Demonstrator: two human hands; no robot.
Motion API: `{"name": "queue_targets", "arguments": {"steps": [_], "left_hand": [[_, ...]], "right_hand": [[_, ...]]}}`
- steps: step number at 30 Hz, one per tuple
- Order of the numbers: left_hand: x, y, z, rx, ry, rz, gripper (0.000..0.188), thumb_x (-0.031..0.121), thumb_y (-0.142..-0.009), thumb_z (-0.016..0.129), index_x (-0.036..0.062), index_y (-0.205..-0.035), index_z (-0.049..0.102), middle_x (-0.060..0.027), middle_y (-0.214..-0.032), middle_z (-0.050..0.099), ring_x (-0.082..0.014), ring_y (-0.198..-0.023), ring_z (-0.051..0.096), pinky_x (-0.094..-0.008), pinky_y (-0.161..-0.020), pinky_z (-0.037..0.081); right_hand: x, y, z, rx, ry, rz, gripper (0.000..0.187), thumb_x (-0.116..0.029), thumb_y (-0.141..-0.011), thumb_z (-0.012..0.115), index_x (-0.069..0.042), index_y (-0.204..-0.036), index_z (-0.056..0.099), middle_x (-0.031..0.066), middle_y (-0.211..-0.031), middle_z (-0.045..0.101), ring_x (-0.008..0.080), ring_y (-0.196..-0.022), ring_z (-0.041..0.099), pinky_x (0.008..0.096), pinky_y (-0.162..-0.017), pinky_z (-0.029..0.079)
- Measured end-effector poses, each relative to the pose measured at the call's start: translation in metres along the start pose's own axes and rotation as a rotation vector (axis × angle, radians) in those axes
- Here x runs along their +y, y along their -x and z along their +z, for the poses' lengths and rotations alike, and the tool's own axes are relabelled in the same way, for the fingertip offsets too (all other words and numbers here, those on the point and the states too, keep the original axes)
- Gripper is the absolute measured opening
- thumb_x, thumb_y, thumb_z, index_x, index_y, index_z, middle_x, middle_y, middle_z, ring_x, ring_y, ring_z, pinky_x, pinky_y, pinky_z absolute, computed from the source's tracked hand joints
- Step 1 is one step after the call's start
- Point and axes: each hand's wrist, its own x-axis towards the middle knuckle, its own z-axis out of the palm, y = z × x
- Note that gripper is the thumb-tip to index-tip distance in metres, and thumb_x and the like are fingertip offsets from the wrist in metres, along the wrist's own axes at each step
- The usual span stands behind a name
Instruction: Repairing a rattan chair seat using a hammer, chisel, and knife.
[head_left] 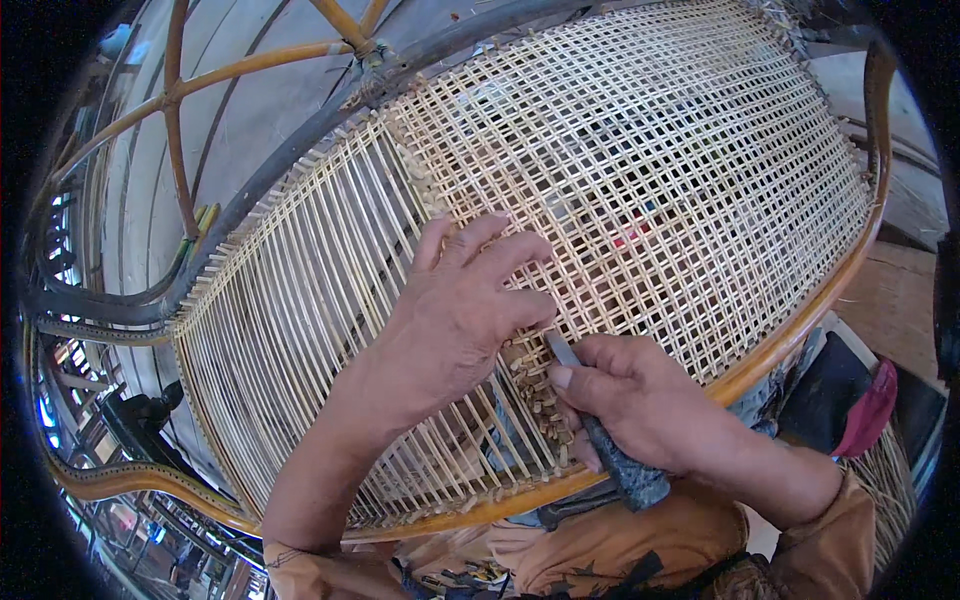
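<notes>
Right hand (645,390) was clenched around a knife (635,478): the grip held its dark, rough-looking handle, the thumb lay along the upper part, and the narrow grey blade pointed away from the body, its tip just beside the left fingertips. Left hand (445,310) lay palm down on the cane panel, to the left of the knife, fingers bent toward the right; could not tell whether this grip pinched a strand or only pressed on the weave. The panel spanned the middle of the scene, with its woven mesh (700,170) to the right and far side, and a stretch of parallel strands (300,265) to the left, crossed by weaving only near its borders. Between these two parts ran a band of short cane ends (535,395), near the blade. A glossy brown rattan rim (790,335) bounded the near and right edges; a dark pole (265,185) followed the far left edge. Bent rattan pieces (250,65) stood beyond that pole. A pink cloth (870,410) hung at the right, outside the rim.
</notes>
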Motion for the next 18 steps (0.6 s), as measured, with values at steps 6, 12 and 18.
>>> {"name": "queue_targets", "arguments": {"steps": [6, 12, 18], "left_hand": [[-0.001, -0.001, 0.004, 0.023, 0.088, -0.069, 0.021, 0.004, -0.077, 0.056, 0.0185, -0.089, 0.065, -0.0023, -0.126, 0.050, -0.0312, -0.126, 0.037, -0.0525, -0.106, 0.020], [-0.001, 0.001, 0.006, 0.061, 0.044, -0.063, 0.023, 0.003, -0.077, 0.055, 0.0194, -0.091, 0.064, -0.0018, -0.126, 0.050, -0.0314, -0.126, 0.038, -0.0524, -0.106, 0.020], [0.000, 0.002, 0.003, 0.040, 0.037, -0.036, 0.021, 0.006, -0.076, 0.059, 0.0201, -0.090, 0.064, -0.0019, -0.127, 0.050, -0.0317, -0.126, 0.037, -0.0529, -0.106, 0.020]], "right_hand": [[0.005, 0.007, -0.015, -0.031, 0.182, -0.089, 0.023, -0.020, -0.095, 0.049, 0.000, -0.083, 0.051, 0.0031, -0.067, 0.051, 0.0112, -0.046, 0.049, 0.0234, -0.044, 0.042], [0.002, 0.012, -0.017, -0.040, 0.113, -0.023, 0.021, -0.019, -0.096, 0.048, 0.001, -0.088, 0.052, 0.0023, -0.067, 0.052, 0.0100, -0.047, 0.050, 0.0224, -0.044, 0.041], [0.000, 0.019, -0.017, 0.020, 0.094, -0.046, 0.020, -0.018, -0.095, 0.048, 0.001, -0.092, 0.053, 0.0024, -0.067, 0.052, 0.0104, -0.048, 0.051, 0.0217, -0.044, 0.041]]}}
